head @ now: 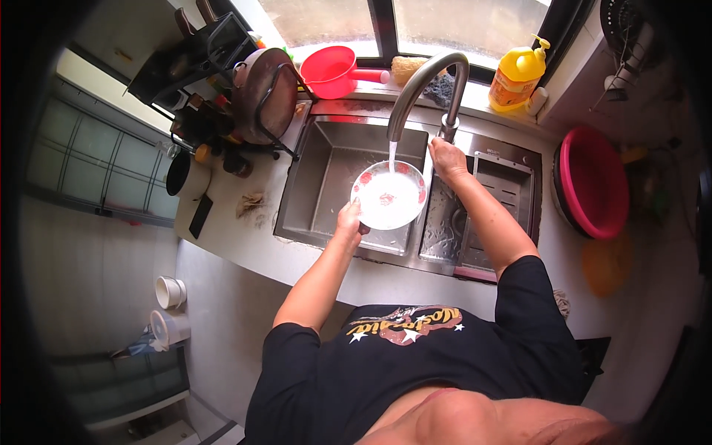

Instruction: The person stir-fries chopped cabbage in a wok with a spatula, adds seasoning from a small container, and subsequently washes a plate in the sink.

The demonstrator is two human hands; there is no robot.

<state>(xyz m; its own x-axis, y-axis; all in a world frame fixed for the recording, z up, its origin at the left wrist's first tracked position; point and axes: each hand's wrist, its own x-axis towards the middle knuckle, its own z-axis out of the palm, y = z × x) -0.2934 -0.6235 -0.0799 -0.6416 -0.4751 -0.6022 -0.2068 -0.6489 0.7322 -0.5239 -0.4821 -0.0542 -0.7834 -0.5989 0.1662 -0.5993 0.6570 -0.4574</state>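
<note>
My left hand [350, 218] grips the left edge of a white plate with red flowers [387, 208], held over the larger basin of a stainless steel sink [339, 183]. Water runs from the curved metal faucet [414, 92] onto the plate near its far rim. My right hand [448, 159] is at the faucet's base, its fingers around the handle, which they mostly hide. Beside it on the right lies the smaller basin, with a rectangular drain rack [503, 186] in it.
On the sill stand a red dipper [329, 71], a loofah [410, 69], a dark scouring pad [439, 89] and a yellow pump bottle [517, 75]. Left of the sink is a wok [266, 94] in a black rack; a pink basin [595, 183] stands at the right.
</note>
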